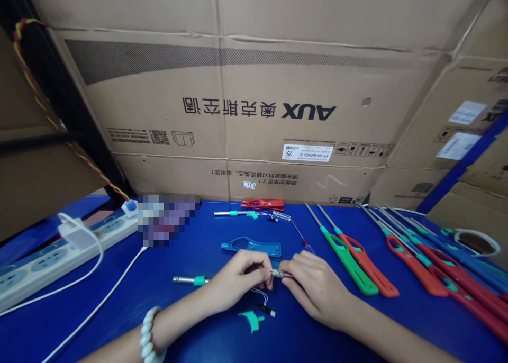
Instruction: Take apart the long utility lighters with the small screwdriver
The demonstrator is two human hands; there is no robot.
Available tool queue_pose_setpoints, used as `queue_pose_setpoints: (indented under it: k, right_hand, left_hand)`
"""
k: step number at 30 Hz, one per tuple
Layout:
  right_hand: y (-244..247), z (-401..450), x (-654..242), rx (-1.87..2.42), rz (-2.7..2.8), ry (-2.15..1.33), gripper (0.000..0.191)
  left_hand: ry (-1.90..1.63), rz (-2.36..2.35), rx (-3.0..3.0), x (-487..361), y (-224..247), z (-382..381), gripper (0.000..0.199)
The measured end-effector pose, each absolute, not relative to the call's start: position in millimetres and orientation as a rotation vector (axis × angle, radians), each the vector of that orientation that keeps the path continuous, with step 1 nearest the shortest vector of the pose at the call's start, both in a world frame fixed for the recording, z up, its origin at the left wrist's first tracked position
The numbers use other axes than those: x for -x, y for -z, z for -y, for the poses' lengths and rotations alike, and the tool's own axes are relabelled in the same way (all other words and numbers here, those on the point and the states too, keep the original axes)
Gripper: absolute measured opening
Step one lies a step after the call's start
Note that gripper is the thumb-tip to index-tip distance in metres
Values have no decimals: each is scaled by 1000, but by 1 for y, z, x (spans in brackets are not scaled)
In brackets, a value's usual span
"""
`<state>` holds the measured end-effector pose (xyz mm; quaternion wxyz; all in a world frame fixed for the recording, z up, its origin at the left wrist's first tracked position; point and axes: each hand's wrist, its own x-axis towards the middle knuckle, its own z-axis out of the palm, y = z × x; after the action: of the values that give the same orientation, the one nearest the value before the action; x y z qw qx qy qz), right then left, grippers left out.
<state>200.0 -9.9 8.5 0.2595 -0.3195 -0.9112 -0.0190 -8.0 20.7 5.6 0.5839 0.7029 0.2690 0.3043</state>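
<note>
- Head view: the left hand [254, 269] and right hand [317, 289] meet over the blue table [222, 342], with a small part [277, 273] between them.
- Left hand: thumb and fingertips are pinched together on the part's left end.
- Right hand: thumb and forefinger are clamped on its right end; the palm side is hidden, so I cannot tell how much more lies there.
- Just beyond the left hand lies a blue handle [254, 245].
- A metal tube [189, 280] with a teal collar runs behind the left forearm, partly covered.
- Below the hands, white wires lead to a black plug [266, 310] with a white tip; a teal trigger [251, 321] lies near it.
- Farther back rest a red handle [262, 204], a second tube [224, 214] and a clear tank [281, 215].
- Just past the right hand is a screwdriver [308, 246], its shaft pointing away.
- Right side: a green lighter [351, 265] and an orange lighter [371, 268] lie side by side, with more lighters beyond.
- Left side: a power strip [47, 260] holds a white charger [75, 230].
- Behind everything stands a carton [254, 77].
</note>
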Motion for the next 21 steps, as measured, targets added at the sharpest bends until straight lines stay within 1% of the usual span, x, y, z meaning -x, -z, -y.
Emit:
queue_pose_setpoints:
  k: [7,12,21]
  right_hand:
    - [-7,12,-199,848,2456,4,23]
    - [-6,13,-198,833,2451,-34,28]
    - [0,15,-195,771,2404,-39,31]
  left_hand:
    - [-716,-575,-1576,5,-7,-19,25]
    - [-703,-586,-1558,4,-6,-16,27]
    - [-720,-632,-1669,0,-11,-7,30]
